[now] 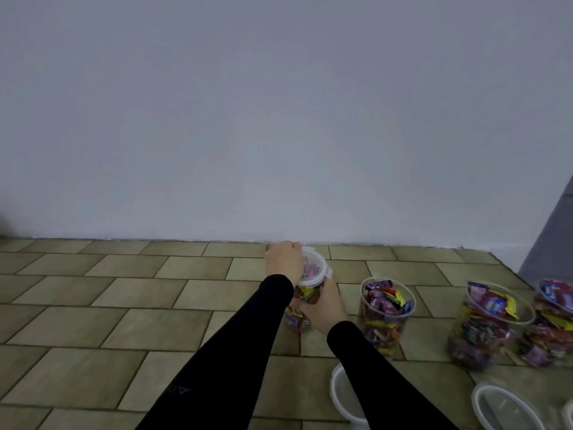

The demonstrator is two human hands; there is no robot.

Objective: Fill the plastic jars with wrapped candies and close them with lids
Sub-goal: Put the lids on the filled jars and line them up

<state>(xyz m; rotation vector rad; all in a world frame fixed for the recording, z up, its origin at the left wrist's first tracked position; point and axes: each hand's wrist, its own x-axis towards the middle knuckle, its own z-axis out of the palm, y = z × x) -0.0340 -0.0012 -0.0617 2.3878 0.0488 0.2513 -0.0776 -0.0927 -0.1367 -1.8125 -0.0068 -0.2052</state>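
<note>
Clear plastic is under both hands at this moment: the jar being closed [305,301] is standing on the tiled floor [124,321], already packed with wrapped candies. The right hand [325,305] is curling its fingers around the jar's side, probably so that the jar is not sliding or tipping while the top is being worked. The left hand [283,260] is reaching over from the far left side of this jar and is gripping the rim of the white lid [313,270] with bent fingers. I judge it is pressing or seating the lid on the mouth; whether the lid is fully clicked down I cannot tell.

Just to the right of the held jar, an open jar [386,318] is standing full and without a lid, so it is likely waiting for its turn. Farther right of the held jar, two more filled jars [493,327] [555,321] are standing close together, also uncovered.

Nearer to the person than the held jar, spare lids are lying on the floor: one lid [341,395] partly hidden under the right sleeve, another lid [505,408] farther right. They are placed within easy reach, which is making sense for closing the remaining jars. Behind the held jar, a plain wall [279,119] is rising from the floor edge.
</note>
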